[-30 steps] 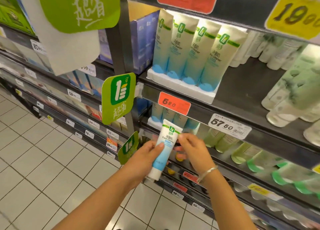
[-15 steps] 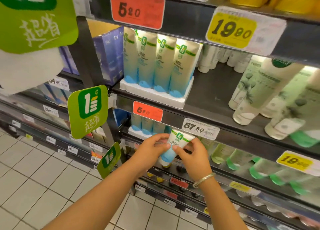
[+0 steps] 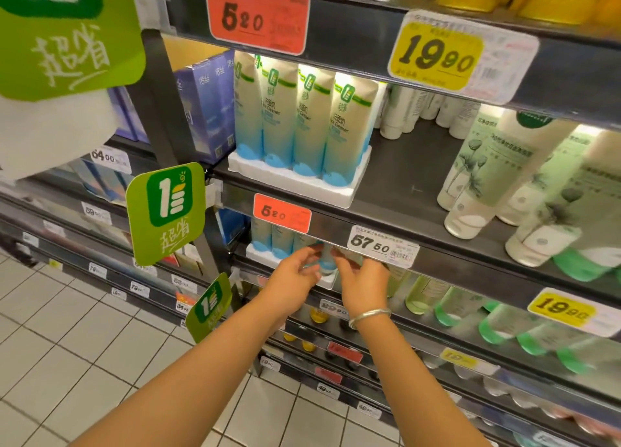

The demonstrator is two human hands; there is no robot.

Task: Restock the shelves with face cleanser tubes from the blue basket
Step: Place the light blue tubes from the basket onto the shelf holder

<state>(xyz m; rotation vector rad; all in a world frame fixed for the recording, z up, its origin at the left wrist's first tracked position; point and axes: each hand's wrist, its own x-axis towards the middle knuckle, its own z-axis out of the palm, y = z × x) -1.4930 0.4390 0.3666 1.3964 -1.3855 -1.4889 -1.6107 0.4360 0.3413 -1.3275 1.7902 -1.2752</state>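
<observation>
Head view, looking down along store shelves. Both hands reaching under the edge of the middle shelf [image 3: 336, 231], at centre frame. Left hand [image 3: 295, 276] and right hand [image 3: 361, 280] close together, a single cleanser tube [image 3: 325, 261] between them, upright, blurred, its top hidden behind the shelf edge. Fingertips of both hands curled in toward the tube and seemingly pinching it from either side; exact contact hard to tell through the blur. Tube standing over the right end of a white tray [image 3: 327, 280] on the lower shelf, just right of a row of matching tubes [image 3: 268, 241] already in that tray. Silver bracelet [image 3: 369, 316] on the right wrist.

Above, in the upper centre of the frame, four more of the same tubes [image 3: 302, 120] standing upright in another white tray [image 3: 295, 186]. Red price tag [image 3: 282, 213] reading 520 on the shelf edge right above the hands, white tag [image 3: 383, 247] reading 5750 just beside it, touching the line of the right hand's fingertips. Green round-cornered sign [image 3: 166, 213] sticking out at left centre. Pale green bottles [image 3: 504, 184] lying tilted at right. Blue boxes [image 3: 208, 110] left of the upper tubes. Tiled floor [image 3: 67, 345] in the lower left.
</observation>
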